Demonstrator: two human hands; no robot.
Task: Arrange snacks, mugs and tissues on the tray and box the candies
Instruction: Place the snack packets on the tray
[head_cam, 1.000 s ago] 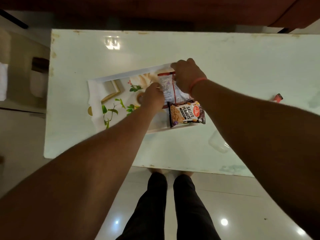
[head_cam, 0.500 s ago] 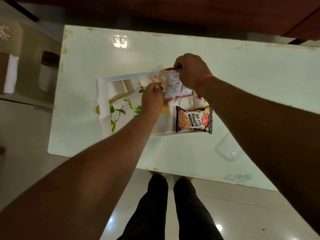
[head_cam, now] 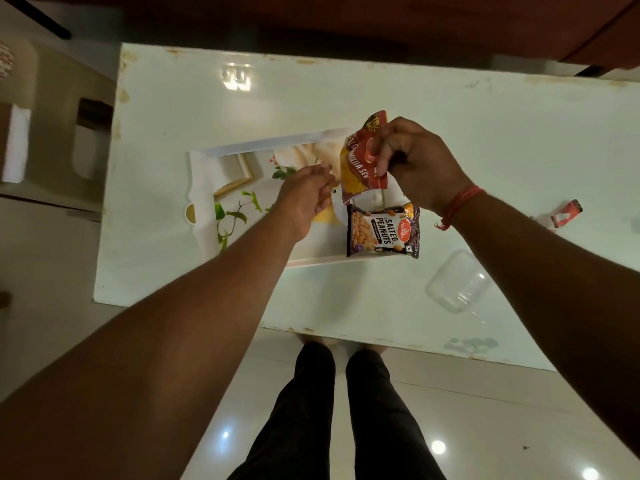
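Above the tray (head_cam: 207,174), the right hand (head_cam: 415,164) pinches a red snack packet (head_cam: 358,161), likely for placing beside the peanuts (head_cam: 381,232); left hand (head_cam: 304,195) fingers hang loose, empty.

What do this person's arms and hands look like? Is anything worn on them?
Both forearms are bare, with no sleeves in view and no gloves. The right hand has a red thread band tied round its wrist, with a frayed loose end hanging from it. The left hand and its wrist show nothing worn; no rings or watch can be made out.
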